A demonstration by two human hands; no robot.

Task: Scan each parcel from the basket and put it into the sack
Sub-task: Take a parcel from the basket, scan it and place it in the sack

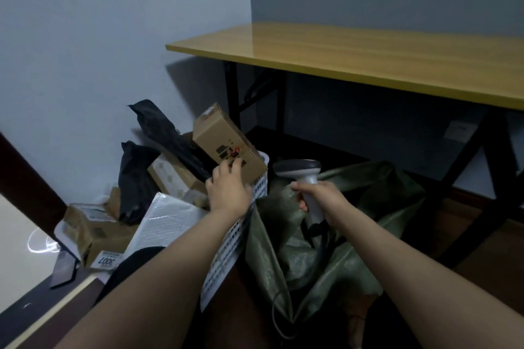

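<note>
My left fingers (231, 168) curl on a box (224, 142) atop the basket (226, 252); my right fingers (301, 189) grip the scanner (300, 171) by the sack (363, 207). Many parcels (133, 178) remain, I judge.

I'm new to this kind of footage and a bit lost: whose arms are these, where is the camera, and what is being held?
There is no machine here. A person wears a camera on the head, so this single view looks down along their own arms. The left hand holds a cardboard box leaning out of a white basket that holds other parcels. The right hand grips a barcode scanner above a green sack. A yellow table stands behind.
</note>
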